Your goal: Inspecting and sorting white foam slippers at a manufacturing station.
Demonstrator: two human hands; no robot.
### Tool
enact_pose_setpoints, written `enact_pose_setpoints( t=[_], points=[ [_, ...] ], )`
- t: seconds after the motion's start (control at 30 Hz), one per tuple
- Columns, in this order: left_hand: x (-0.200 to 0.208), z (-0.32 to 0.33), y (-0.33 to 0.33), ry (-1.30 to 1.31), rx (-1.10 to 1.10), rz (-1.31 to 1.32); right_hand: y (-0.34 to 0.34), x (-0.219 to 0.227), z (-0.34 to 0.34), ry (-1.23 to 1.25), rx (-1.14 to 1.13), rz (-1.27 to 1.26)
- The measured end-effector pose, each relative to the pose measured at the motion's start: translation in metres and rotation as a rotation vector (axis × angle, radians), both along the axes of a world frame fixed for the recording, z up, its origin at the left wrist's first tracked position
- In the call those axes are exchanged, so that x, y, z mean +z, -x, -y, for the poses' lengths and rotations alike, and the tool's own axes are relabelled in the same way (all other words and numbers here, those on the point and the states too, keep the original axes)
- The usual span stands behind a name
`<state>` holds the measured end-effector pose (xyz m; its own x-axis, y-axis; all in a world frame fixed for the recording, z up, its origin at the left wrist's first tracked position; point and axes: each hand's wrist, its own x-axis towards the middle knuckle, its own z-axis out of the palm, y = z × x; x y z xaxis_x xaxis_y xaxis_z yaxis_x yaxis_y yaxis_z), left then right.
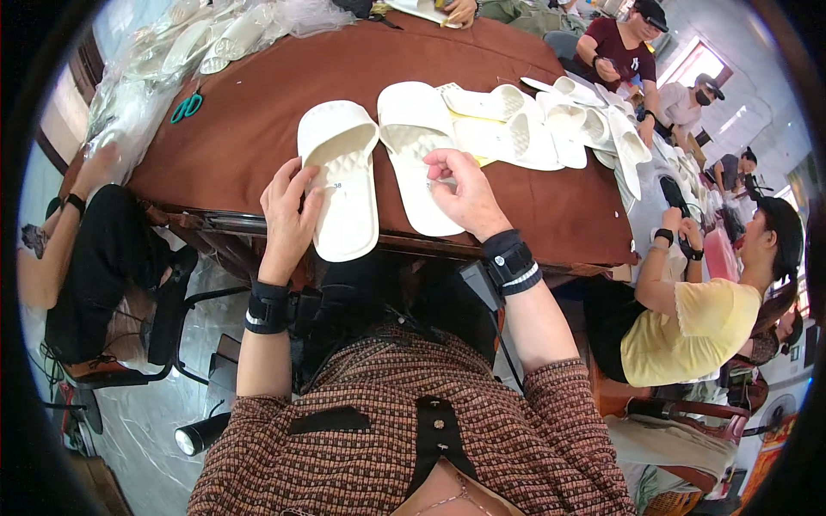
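Two white open-toe slippers lie side by side before me, toes pointing away. My left hand point(288, 211) grips the outer edge of the left slipper point(346, 225), the thumb over its insole. Above the insole of the right slipper point(430, 211) is my right hand point(469, 193), fingers bent, with index finger and thumb apart. It partly covers a small printed mark there. A similar mark shows on the left slipper. Both wrists wear black bands.
More white slippers point(551, 129) are heaped at the right of the brown-covered table point(249, 112). Teal scissors point(187, 107) lie at left, near plastic-wrapped slippers point(232, 39). A person in yellow point(697, 331) sits at right; another person's arm point(52, 249) is at left.
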<state>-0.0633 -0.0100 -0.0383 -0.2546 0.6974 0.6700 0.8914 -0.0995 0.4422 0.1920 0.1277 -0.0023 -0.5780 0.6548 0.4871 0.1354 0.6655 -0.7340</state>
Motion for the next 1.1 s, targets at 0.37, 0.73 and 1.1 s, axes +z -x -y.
enact_pose_setpoints(
  t=[0.37,0.73,1.1],
  points=[
    [0.012,0.005,-0.001,-0.066,-0.064,0.224,0.001,0.000,-0.006,-0.233,-0.003,0.095],
    [0.061,-0.009,-0.059,-0.035,-0.310,-0.170,0.000,-0.002,-0.009,0.064,0.096,-0.061],
    [0.049,-0.029,-0.065,0.162,-0.483,-0.222,0.001,0.001,-0.006,-0.293,0.003,0.063]
  ],
)
